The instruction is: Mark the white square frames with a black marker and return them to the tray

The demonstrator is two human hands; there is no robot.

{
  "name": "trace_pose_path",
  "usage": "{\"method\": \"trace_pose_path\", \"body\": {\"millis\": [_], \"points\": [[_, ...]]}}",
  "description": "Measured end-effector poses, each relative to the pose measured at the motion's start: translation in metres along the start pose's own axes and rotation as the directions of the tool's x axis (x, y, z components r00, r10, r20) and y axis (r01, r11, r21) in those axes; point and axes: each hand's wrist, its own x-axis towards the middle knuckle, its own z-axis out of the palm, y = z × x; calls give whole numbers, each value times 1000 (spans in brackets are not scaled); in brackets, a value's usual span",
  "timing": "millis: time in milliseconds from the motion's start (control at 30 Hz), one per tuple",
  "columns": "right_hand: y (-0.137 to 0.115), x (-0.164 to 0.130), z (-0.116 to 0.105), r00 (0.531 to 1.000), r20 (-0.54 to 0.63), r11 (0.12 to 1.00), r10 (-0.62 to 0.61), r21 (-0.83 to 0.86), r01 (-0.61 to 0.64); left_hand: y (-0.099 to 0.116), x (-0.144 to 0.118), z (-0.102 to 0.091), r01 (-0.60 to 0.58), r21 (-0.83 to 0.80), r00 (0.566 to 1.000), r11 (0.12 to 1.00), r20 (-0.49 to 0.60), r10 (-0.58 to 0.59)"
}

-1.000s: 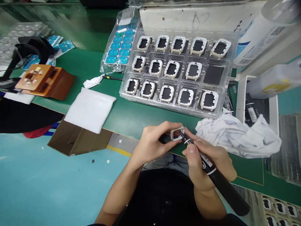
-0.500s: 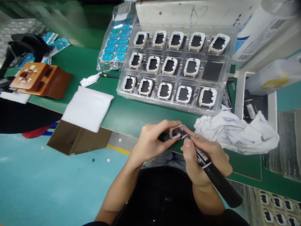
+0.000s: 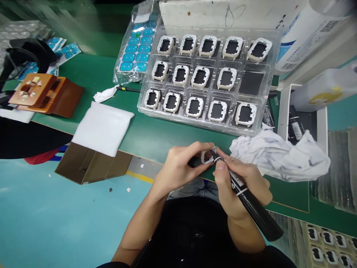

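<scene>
Between the thumb and fingers of my left hand [image 3: 184,163] sits a small pale watch-case frame [image 3: 205,158], tilted, above the near edge of the green table. My right hand [image 3: 242,182] is closed around a black marker pen [image 3: 247,197]. The marker's dark tip reaches into the frame's opening, at its right inner side; whether it touches there I cannot tell. Fingertips of my right hand lie close to the frame's right rim. Beyond my hands, a clear plastic tray [image 3: 164,115] holds several similar white frames, each in its own compartment; one middle-row compartment at the right has no frame.
Right of my hands lies a crumpled white cloth [image 3: 281,154] beside a white box [image 3: 323,130] with another marker. A white foam sheet [image 3: 103,126] overlaps a cardboard box [image 3: 92,163] at left. Farther left stands an orange-brown fixture [image 3: 47,95]. Blue stickers [image 3: 138,48] lie behind.
The marker and my right hand have shifted slightly left and up, the pen's rear end most. My left hand still holds the frame in nearly the same place.
</scene>
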Motion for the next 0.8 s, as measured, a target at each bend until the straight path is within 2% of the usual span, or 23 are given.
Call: {"method": "trace_pose_path", "body": {"millis": [200,367,600,800], "points": [[3,-7,-3,998,-25,997,58,59,-57,2,3,0,48,-84,999,995,16,-47],[0,-4,-2,998,-25,994,65,85,-62,4,5,-1,45,-142,999,989,9,-44],[6,-7,-5,999,-8,992,50,112,-49,5,6,-1,48,-130,999,990,8,-48],[9,-13,-8,994,-11,983,104,152,-101,5,8,-2,68,-56,998,996,2,-68]]}}
